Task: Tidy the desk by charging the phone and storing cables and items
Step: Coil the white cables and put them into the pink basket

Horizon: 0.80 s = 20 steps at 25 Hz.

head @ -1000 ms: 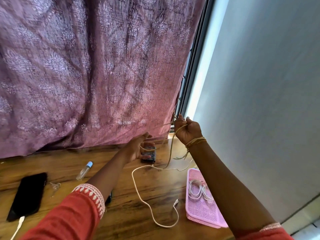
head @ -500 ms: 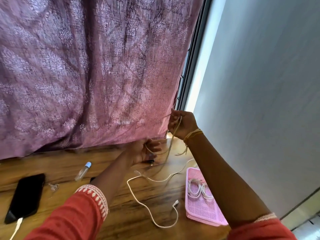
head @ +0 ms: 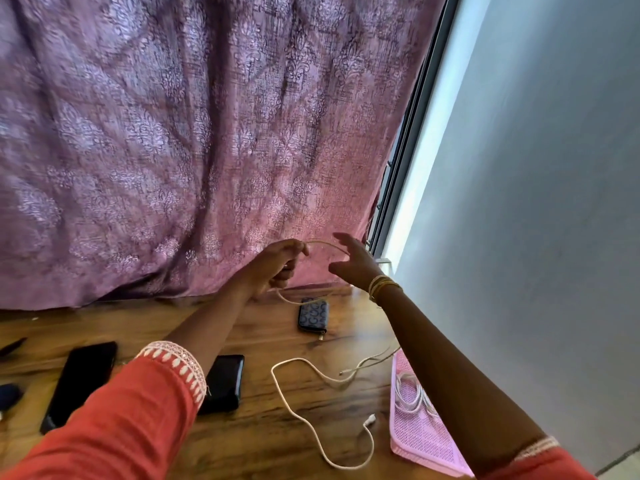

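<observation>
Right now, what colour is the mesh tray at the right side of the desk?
The mesh tray is pink, seen best in the head view, with white cables lying in it.

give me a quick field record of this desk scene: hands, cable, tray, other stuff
left hand: raised above the desk, fingers curled, pinching the cable
right hand: raised, fingers spread, not gripping; cable arcs to its fingers
cable: white, one end up in the hands, the rest trailing loose over the wooden desk
pink tray: at the desk's right edge, holds a coiled white cable
phones: black phone and a second dark phone, flat on the desk
pouch: dark patterned, near the curtain
</observation>
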Available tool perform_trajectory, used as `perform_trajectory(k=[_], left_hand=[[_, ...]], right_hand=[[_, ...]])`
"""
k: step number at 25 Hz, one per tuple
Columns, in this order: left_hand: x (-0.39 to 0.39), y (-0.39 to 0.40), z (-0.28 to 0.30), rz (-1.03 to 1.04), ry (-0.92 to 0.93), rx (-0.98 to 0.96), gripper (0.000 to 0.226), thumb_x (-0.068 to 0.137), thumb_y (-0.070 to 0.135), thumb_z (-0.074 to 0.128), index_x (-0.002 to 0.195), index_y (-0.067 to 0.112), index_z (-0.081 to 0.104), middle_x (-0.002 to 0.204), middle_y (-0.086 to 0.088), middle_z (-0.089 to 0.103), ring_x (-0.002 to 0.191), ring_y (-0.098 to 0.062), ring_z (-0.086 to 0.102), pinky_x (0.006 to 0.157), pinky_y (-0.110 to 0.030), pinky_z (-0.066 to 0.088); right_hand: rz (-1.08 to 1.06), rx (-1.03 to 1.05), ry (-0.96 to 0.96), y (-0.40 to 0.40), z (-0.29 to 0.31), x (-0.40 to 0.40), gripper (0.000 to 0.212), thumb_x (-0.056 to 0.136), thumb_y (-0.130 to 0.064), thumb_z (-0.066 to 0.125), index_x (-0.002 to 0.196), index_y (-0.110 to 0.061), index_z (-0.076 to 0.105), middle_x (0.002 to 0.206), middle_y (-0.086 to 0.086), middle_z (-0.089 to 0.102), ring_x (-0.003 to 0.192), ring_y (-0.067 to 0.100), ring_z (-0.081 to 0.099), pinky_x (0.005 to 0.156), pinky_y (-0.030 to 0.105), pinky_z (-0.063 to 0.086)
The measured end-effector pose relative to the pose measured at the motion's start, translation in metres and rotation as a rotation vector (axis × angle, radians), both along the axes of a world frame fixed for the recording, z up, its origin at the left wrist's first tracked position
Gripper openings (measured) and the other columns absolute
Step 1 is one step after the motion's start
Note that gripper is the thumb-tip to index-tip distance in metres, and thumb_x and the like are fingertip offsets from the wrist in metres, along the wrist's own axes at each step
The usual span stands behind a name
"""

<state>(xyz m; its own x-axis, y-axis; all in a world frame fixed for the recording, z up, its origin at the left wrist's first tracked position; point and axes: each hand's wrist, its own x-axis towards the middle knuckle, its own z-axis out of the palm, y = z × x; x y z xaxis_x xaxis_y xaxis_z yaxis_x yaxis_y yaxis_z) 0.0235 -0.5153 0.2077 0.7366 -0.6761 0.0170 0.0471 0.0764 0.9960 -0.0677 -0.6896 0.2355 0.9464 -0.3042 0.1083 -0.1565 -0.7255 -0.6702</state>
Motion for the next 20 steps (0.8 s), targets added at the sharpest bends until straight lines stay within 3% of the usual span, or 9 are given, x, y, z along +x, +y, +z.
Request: perform_trajectory(k=[3, 8, 10, 12, 13, 15, 17, 18, 20], left_hand=[[0.006, 0.007, 0.016, -0.021, -0.145, 0.104, 0.019, 0.098, 0.022, 0.05, 0.086, 0.012, 0.061, 0.049, 0.006, 0.027, 0.037, -0.007, 0.018, 0.04, -0.014, 0.016], [0.014, 0.032, -0.003, 0.024, -0.269, 0.23, 0.021, 0.089, 0.02, 0.064, 0.073, 0.007, 0.064, 0.042, 0.007, 0.039, 0.034, -0.005, 0.031, 0.037, -0.016, 0.033], [0.019, 0.045, -0.022, 0.035, -0.197, 0.207, 0.025, 0.093, 0.023, 0.058, 0.076, 0.006, 0.064, 0.041, 0.008, 0.038, 0.033, -0.004, 0.03, 0.037, -0.016, 0.033], [0.023, 0.057, -0.033, 0.027, -0.11, 0.172, 0.029, 0.097, 0.026, 0.049, 0.079, 0.007, 0.06, 0.044, 0.007, 0.035, 0.033, -0.006, 0.027, 0.038, -0.017, 0.027], [0.024, 0.059, -0.034, 0.017, -0.093, 0.175, 0.032, 0.099, 0.028, 0.045, 0.079, 0.007, 0.058, 0.045, 0.007, 0.033, 0.034, -0.006, 0.024, 0.038, -0.017, 0.022], [0.021, 0.057, -0.03, -0.035, -0.06, 0.192, 0.036, 0.101, 0.03, 0.04, 0.078, 0.008, 0.056, 0.046, 0.006, 0.03, 0.034, -0.006, 0.02, 0.039, -0.016, 0.018], [0.012, 0.047, -0.02, -0.106, -0.036, 0.201, 0.037, 0.102, 0.028, 0.038, 0.076, 0.008, 0.055, 0.047, 0.006, 0.029, 0.035, -0.005, 0.019, 0.037, -0.013, 0.016], [0.008, 0.042, -0.016, -0.134, -0.026, 0.194, 0.037, 0.102, 0.028, 0.039, 0.075, 0.008, 0.055, 0.047, 0.006, 0.029, 0.035, -0.005, 0.019, 0.037, -0.012, 0.016], [0.004, 0.033, -0.009, -0.166, -0.027, 0.193, 0.037, 0.1, 0.031, 0.042, 0.075, 0.008, 0.057, 0.049, 0.005, 0.029, 0.035, -0.006, 0.02, 0.037, -0.014, 0.015]], right_hand=[[0.128, 0.032, -0.118, 0.02, 0.012, 0.01, 0.018, 0.086, -0.014, 0.064, 0.103, -0.007, 0.069, 0.079, 0.012, 0.061, 0.068, 0.02, 0.051, 0.066, 0.035, 0.045], [-0.158, 0.488, -0.549, 0.009, 0.025, 0.011, 0.018, 0.094, -0.011, 0.054, 0.089, -0.007, 0.072, 0.064, -0.004, 0.059, 0.042, 0.009, 0.042, 0.037, 0.018, 0.039], [-0.434, 0.616, -0.709, -0.012, 0.032, 0.012, 0.018, 0.091, -0.015, 0.058, 0.078, -0.012, 0.071, 0.051, -0.01, 0.053, 0.045, 0.012, 0.043, 0.04, 0.022, 0.042], [-0.539, 0.541, -0.551, -0.039, 0.036, 0.008, 0.018, 0.082, -0.02, 0.066, 0.065, -0.016, 0.068, 0.04, -0.014, 0.051, 0.052, 0.02, 0.047, 0.052, 0.032, 0.046], [-0.505, 0.446, -0.331, -0.044, 0.035, 0.005, 0.014, 0.079, -0.021, 0.067, 0.069, -0.012, 0.07, 0.047, -0.009, 0.058, 0.058, 0.024, 0.053, 0.058, 0.034, 0.048], [-0.434, -0.066, 0.143, -0.037, 0.023, -0.002, 0.032, 0.078, -0.025, 0.067, 0.102, -0.005, 0.063, 0.091, 0.01, 0.065, 0.089, 0.031, 0.06, 0.08, 0.04, 0.05], [-0.249, -0.49, 0.072, -0.013, 0.003, -0.002, 0.069, 0.074, -0.03, 0.072, 0.135, -0.016, 0.042, 0.131, 0.013, 0.051, 0.119, 0.034, 0.05, 0.101, 0.052, 0.041], [-0.065, -0.521, -0.051, 0.004, -0.003, 0.0, 0.075, 0.074, -0.029, 0.072, 0.14, -0.022, 0.038, 0.138, 0.009, 0.047, 0.124, 0.031, 0.049, 0.105, 0.055, 0.038], [0.247, -0.389, -0.167, 0.033, -0.013, 0.007, 0.054, 0.079, -0.02, 0.07, 0.131, -0.019, 0.053, 0.126, 0.007, 0.06, 0.111, 0.022, 0.06, 0.099, 0.047, 0.045]])
